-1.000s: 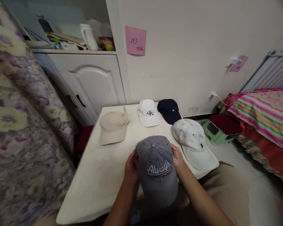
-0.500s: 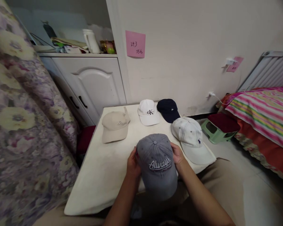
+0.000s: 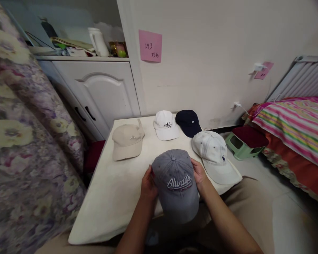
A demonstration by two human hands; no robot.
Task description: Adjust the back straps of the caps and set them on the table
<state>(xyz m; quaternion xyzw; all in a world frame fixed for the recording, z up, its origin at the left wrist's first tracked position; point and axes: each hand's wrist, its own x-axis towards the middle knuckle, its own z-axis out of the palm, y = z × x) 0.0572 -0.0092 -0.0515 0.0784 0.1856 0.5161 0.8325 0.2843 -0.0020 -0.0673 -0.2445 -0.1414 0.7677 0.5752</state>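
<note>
Two hands hold the gray cap (image 3: 175,169) at its sides, over the near edge of the table (image 3: 103,201). The left hand (image 3: 148,183) pinches one side of this cap between curled fingers, and the right hand (image 3: 198,173) grips the other side; the fingertips are partly hidden behind the cap. The brim of the gray cap points toward the person, and the word "Always" is written on its front.

Relative to the gray cap, the other caps are placed so. Beyond it and to the left lies the beige cap (image 3: 127,141). Straight beyond it is the white cap (image 3: 165,125) with the letters "CK", and just beside that one, a little to the right, is the dark navy cap (image 3: 188,122). To the right of the gray cap, near the right hand, rests the pale cap (image 3: 214,155) with a small dark logo; its brim reaches to the table's right edge.
</note>
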